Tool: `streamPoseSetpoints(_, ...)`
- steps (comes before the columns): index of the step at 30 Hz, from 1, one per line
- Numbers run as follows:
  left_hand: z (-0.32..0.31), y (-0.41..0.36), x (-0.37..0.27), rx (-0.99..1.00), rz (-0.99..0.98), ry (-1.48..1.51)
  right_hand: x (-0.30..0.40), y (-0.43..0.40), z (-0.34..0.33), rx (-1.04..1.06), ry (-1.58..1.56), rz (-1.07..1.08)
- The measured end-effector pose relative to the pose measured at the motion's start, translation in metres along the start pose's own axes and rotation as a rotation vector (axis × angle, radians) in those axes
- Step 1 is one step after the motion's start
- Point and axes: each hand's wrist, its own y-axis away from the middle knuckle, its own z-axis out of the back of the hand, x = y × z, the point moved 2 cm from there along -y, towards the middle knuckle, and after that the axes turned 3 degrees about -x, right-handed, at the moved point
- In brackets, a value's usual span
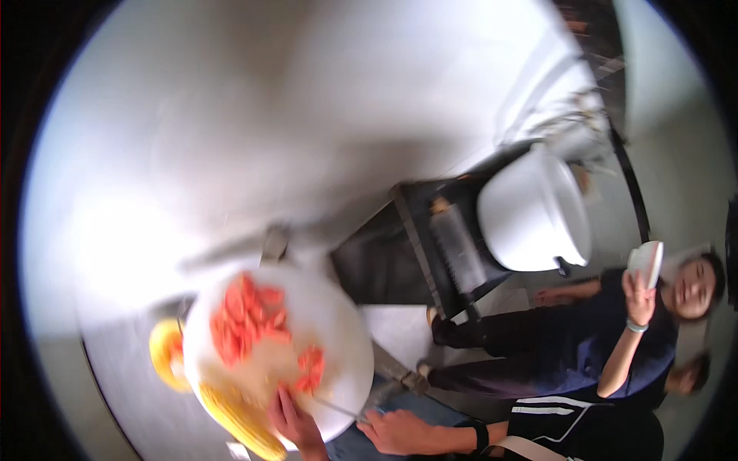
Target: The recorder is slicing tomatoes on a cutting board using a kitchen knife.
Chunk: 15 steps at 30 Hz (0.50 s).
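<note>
A round white cutting board (346, 322) lies before me, wet in its middle. Orange-red fruit chunks (248, 317) form a heap on its far part, with a smaller group of cut pieces (311, 369) nearer my hands. My left hand (297, 423) rests on the board, its fingertips close to the smaller group; whether it pinches anything is unclear. In my right hand (398, 431) is a knife (337, 409), its narrow blade pointing at those pieces. A long yellow fruit piece (239, 418) lies along the board's edge beside my left hand.
Another yellow fruit piece (167, 354) lies past the board's left edge. A black table (415, 230) bears a white bucket (513, 213) and a clear plastic container (458, 245). On the right, a person (582, 340) holds up a white bowl (646, 262). Someone else's head shows partly behind.
</note>
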Motion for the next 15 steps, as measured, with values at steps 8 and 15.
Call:
streamPoseSetpoints(8, -0.015, 0.021, -0.002, 0.057, -0.024, -0.008, -0.02, 0.02, 0.019, -0.039, -0.155, 0.042)
streamPoseSetpoints(15, -0.008, 0.008, 0.005, 0.077, -0.019, -0.006, -0.01, 0.035, 0.025, -0.14, -0.343, 0.121)
